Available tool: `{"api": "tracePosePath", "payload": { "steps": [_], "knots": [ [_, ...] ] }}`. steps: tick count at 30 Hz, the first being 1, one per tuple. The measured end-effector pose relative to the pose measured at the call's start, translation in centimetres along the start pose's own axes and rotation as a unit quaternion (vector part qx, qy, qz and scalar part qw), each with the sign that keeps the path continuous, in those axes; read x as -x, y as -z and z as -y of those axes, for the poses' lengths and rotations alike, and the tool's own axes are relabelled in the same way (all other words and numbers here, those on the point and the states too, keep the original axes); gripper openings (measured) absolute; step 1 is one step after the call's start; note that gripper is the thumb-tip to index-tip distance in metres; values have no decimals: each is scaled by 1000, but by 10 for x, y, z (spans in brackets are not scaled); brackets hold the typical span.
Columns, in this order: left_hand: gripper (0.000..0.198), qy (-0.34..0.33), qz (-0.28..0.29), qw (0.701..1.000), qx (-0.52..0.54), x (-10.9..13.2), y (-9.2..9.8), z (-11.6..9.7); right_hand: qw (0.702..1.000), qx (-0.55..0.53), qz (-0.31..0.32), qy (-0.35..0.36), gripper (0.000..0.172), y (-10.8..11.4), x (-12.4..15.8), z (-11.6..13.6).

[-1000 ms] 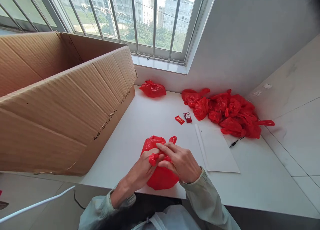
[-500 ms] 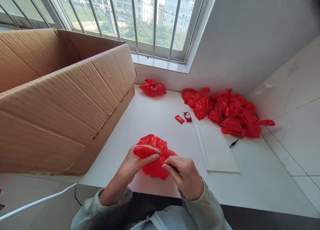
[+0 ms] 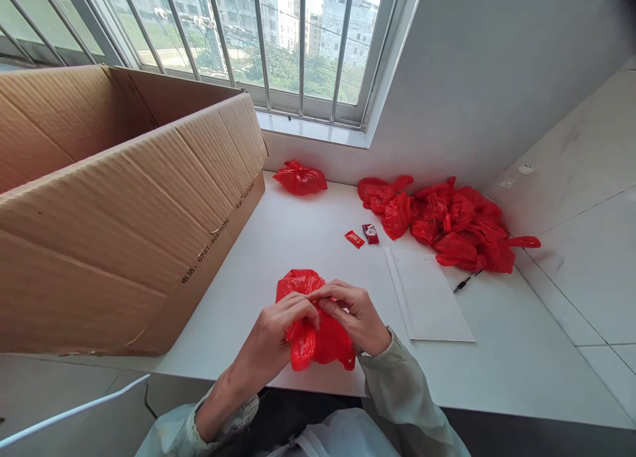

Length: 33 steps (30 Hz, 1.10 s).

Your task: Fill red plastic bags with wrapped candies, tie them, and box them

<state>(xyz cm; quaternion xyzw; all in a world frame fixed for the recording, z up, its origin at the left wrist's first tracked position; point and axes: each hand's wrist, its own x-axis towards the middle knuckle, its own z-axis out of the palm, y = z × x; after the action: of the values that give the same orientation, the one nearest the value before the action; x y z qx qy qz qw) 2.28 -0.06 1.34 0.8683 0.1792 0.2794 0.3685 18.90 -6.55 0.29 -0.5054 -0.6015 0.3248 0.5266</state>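
Observation:
A small red plastic bag [image 3: 318, 334] rests on the white table [image 3: 497, 371] near its front edge. My left hand [image 3: 275, 331] pinches the bag's top from the left, fingers closed on the plastic. My right hand [image 3: 355, 314] grips the same bag from the right, fingertips meeting the left hand's above it. A loose red handle hangs down below my left fingers.
A big open cardboard box [image 3: 119, 199] fills the left. A tied red bag [image 3: 299, 177] lies by the wall, a heap of red bags [image 3: 450, 222] at the back right. Two small red packets [image 3: 362, 236], a white sheet [image 3: 430, 298] and a black pen [image 3: 464, 283] lie between.
My hands, pulled apart half a second ago, have come back together over the bag. A handle now hangs under my left fingers.

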Motion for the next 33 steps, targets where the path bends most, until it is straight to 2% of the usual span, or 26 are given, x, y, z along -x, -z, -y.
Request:
{"api": "tracePosePath", "payload": {
  "steps": [4, 8, 12, 18, 22, 25, 28, 30, 33],
  "knots": [
    [18, -87, -29, 992, -86, 3, -7, 8, 999, -14, -25, -29, 23, -3, 1, -8],
    [15, -198, -93, 957, -189, 0, -13, 18, 995, -10, -57, -78, 19, -7, 2, -10],
    [17, -246, -139, 931, -232, -2, -13, 27, 991, -69, -52, -105, 21, -15, -2, -18],
    [19, -170, -187, 932, -260, 2, -6, 33, 977, -163, 38, -131, 23, -7, -14, -25],
    [12, -168, -203, 934, -242, 3, 5, 28, 978, -147, 85, -120, 17, 1, -23, -17],
    [15, -159, -148, 949, -228, 1, 18, 20, 990, -64, 101, -73, 5, 2, -29, -10],
    [19, -142, -70, 966, -206, 2, 31, 16, 991, 65, 109, 33, 5, 4, -35, -9],
    [25, -124, -54, 967, -216, 5, 35, 18, 976, 163, 113, 90, 10, 7, -36, -11],
    [31, -94, -49, 971, -216, 12, 34, 27, 945, 278, 127, 114, 16, 10, -32, -19]
  ]
}}
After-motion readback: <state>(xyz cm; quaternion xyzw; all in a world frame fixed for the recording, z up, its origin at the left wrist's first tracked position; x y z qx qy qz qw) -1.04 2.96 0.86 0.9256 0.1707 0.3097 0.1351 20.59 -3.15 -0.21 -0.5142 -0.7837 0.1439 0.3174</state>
